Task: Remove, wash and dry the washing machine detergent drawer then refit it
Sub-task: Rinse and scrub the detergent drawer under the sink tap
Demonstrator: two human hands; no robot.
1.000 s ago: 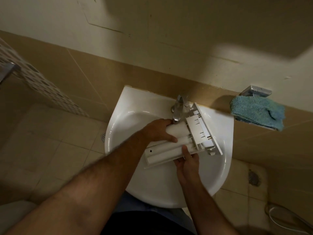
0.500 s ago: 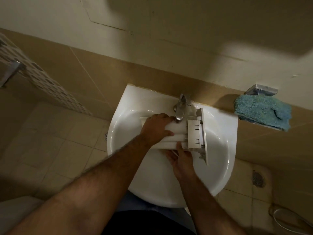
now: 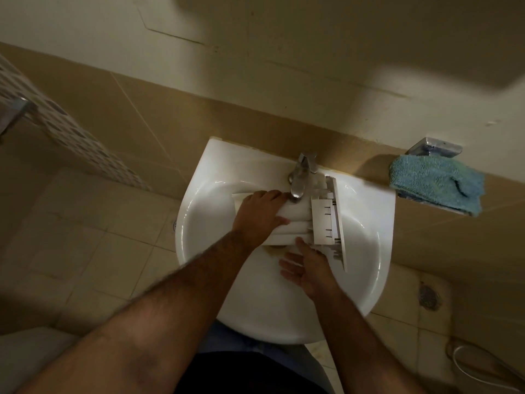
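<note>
I see the drawer (image 3: pixel 295 223) lying across the sink (image 3: pixel 366 223) under the tap (image 3: pixel 301 177), its long axis running left to right with the front panel on edge toward the sink's right rim. My left hand (image 3: pixel 260 216) lies over its left part, fingers curled down on the white body, thumb on the near side. My right hand (image 3: pixel 305 267) sits just below the drawer's near edge, fingers spread and straight, fingertips touching its underside by the panel.

text: none readable | labels: none | brands: none | numbers: none
</note>
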